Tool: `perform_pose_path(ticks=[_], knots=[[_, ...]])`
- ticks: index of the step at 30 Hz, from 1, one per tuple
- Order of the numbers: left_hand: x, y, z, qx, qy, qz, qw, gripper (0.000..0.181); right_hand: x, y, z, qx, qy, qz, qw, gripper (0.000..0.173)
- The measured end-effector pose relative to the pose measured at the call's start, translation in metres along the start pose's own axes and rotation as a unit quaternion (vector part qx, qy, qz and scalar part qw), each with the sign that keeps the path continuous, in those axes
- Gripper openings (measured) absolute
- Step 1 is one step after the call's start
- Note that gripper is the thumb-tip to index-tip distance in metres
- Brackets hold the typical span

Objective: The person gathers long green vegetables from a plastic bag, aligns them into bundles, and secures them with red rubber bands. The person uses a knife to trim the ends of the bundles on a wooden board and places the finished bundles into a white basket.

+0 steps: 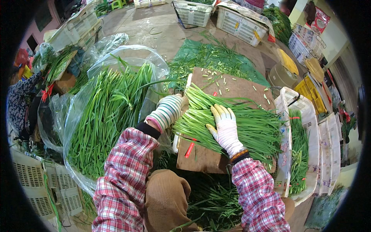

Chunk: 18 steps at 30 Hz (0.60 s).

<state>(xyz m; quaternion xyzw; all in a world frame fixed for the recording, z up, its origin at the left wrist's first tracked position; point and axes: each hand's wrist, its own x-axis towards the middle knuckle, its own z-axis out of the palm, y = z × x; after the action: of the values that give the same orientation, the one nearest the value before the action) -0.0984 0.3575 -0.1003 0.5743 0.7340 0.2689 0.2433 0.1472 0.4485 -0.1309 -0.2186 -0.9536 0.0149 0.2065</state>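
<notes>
A broad pile of garlic chives lies across a brown board, pale stem ends to the left and green leaves to the right. My right hand, in a white glove with yellowed fingertips, rests flat on the pile with its thumb spread. At the board's left edge, my left hand in a striped glove is curled beside the stem ends; its fingers are partly hidden, so any hold is unclear. Red ties lie on the board. Left of it, a clear plastic bag holds many loose chives.
A white plastic crate with tied chive bundles stands right of the board. Beyond the board, a green sheet carries trimmings. More crates stand at the back, and a patterned sleeve shows at far left.
</notes>
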Motion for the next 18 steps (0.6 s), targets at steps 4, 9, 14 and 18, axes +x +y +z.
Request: perform_pose_path(ticks=[4, 9, 14, 18], knots=[[0.043, -0.049, 0.017, 0.109, -0.061, 0.049, 0.991, 0.026, 0.0, -0.002, 0.0, -0.003, -0.004, -0.003, 1.0, 0.07], [-0.022, -0.005, -0.028, 0.247, 0.182, 0.037, 0.951, 0.01, 0.0, -0.003, 0.004, -0.007, -0.009, -0.005, 1.0, 0.069], [-0.132, 0.031, -0.083, 0.102, 0.369, 0.069, 0.921, 0.008, -0.006, 0.009, 0.002, -0.015, -0.008, 0.016, 1.0, 0.065], [-0.242, 0.13, -0.064, 0.038, -0.08, 0.15, 0.985, 0.024, -0.006, 0.005, 0.007, -0.02, 0.0, 0.003, 1.0, 0.065]])
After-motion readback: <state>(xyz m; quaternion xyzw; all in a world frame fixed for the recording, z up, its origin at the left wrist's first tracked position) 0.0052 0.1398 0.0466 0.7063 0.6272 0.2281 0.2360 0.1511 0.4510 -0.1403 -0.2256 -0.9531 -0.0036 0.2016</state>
